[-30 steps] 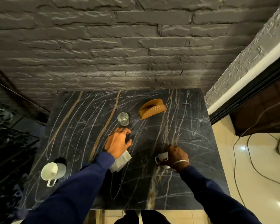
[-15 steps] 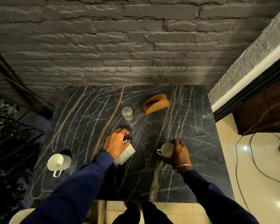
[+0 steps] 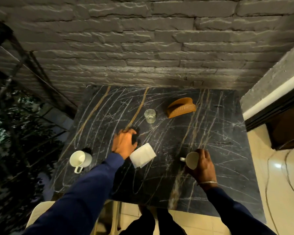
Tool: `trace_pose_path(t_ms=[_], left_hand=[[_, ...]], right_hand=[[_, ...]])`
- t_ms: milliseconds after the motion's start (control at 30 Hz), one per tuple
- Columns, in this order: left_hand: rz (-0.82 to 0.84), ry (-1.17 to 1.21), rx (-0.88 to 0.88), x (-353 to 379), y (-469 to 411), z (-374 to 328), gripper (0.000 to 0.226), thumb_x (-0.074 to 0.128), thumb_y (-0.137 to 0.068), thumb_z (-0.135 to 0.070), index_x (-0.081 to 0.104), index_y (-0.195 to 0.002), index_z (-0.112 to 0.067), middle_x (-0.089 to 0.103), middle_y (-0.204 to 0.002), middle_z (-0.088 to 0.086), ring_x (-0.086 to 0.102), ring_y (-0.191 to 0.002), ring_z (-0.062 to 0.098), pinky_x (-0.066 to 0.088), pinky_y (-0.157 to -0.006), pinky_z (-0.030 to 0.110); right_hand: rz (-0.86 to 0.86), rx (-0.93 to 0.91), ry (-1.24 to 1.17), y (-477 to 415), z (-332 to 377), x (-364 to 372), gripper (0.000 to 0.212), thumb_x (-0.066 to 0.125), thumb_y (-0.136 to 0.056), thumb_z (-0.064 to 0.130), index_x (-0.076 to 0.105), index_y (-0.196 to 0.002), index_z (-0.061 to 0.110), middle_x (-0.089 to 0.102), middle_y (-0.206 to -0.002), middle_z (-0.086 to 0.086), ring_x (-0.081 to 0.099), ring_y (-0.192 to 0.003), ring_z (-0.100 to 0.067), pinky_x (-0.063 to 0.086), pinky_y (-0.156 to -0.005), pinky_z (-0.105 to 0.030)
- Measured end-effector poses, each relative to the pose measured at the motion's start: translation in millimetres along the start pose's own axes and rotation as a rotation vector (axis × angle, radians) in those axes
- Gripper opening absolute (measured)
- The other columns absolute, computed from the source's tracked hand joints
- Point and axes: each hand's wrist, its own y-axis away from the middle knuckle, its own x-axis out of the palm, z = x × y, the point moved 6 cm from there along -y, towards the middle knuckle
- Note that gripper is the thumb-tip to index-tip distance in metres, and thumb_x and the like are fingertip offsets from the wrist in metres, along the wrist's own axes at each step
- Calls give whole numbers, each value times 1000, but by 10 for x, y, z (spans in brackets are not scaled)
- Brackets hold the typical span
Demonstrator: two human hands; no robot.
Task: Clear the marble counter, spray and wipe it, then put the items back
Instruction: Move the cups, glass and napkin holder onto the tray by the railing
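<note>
On the dark marble counter (image 3: pixel 219 150), the right hand (image 3: pixel 204 167) grasps a tilted white cup (image 3: pixel 192 160) at lower right, best kept level while cleared, as the left hand (image 3: pixel 124 143), fingers clenched on something dark, rests beside a folded white cloth (image 3: pixel 142 155).

Black veined counter (image 3: pixel 210 150); white mug (image 3: pixel 81 159); orange holder (image 3: pixel 181 107)

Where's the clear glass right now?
In the head view the clear glass stands upright toward the back of the marble counter, just left of the orange holder and beyond the left hand.
</note>
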Motion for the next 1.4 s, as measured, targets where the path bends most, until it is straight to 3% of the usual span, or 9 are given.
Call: trace_pose_path(t_ms=[100, 233, 300, 467, 667, 800, 967, 1133, 1400], left_hand=[[-43, -100, -259, -348, 112, 653, 49, 76, -74, -40, 64, -119, -23, 65, -124, 12, 53, -121, 37, 42, -102, 50], [216, -284, -622, -465, 449, 1688, 109, 82, -58, -62, 35, -146, -18, 36, -150, 20, 33, -139, 44, 30, -107, 67], [252, -206, -681, -396, 618, 2027, 114, 87, -56, -56, 33, -147, -14, 37, -149, 23, 38, -137, 45, 37, -108, 62], [154, -153, -617, -267, 791, 2222, 74, 89, -60, -47, 65, -118, -6, 70, -111, 18, 67, -103, 37, 56, -84, 43], [15, -55, -556, -383, 746, 1908, 57, 94, -57, -25, 71, -105, -5, 73, -97, 26, 70, -92, 43, 55, -78, 45], [-51, 69, -498, -448, 549, 1393, 59, 97, -50, -23, 72, -102, -10, 74, -90, 23, 70, -87, 42, 56, -78, 45], [11, 265, -303, -308, 260, 213, 63, 95, -53, -27, 69, -110, -19, 75, -98, 12, 70, -93, 31, 57, -84, 35], [155, 258, -115, 154, 158, -745, 64, 90, -58, -33, 63, -116, -26, 72, -107, 2, 68, -99, 21, 54, -83, 26], [225, 244, -22, 618, 44, -1272, 69, 90, -58, -32, 60, -120, -29, 64, -119, -1, 63, -105, 20, 51, -78, 27]], right_hand=[[51, 7, 75, -3, -39, 44, 82, 92, -53, 32, 48, -121, 19, 48, -119, -5, 56, -96, -25, 53, -69, -39], [69, 31, 107, -42, 55, 99, 89, 94, -49, 33, 51, -124, 17, 51, -121, -10, 59, -98, -32, 54, -71, -43], [74, 17, 122, -47, 79, 106, 87, 94, -51, 34, 50, -125, 18, 53, -120, -11, 60, -97, -32, 54, -72, -42], [70, 20, 118, -65, 73, 82, 76, 89, -61, 36, 52, -125, 20, 57, -119, -8, 61, -99, -28, 53, -77, -40], [88, 29, 109, -105, 32, 90, 64, 88, -58, 35, 58, -113, 21, 62, -105, -3, 64, -91, -28, 53, -69, -38], [53, 56, 94, -150, 21, 51, 61, 89, -55, 35, 59, -108, 22, 65, -100, -1, 66, -86, -26, 46, -63, -29], [-24, 76, 73, -289, -55, -133, 62, 88, -56, 34, 57, -108, 20, 66, -99, -1, 65, -85, -27, 40, -63, -26], [-38, 80, 95, -419, -140, -205, 65, 86, -57, 45, 55, -108, 19, 65, -97, 0, 65, -82, -25, 44, -59, -30], [-10, 56, 103, -499, -229, -171, 70, 87, -58, 44, 54, -114, 19, 64, -101, -2, 64, -85, -24, 46, -62, -29]])
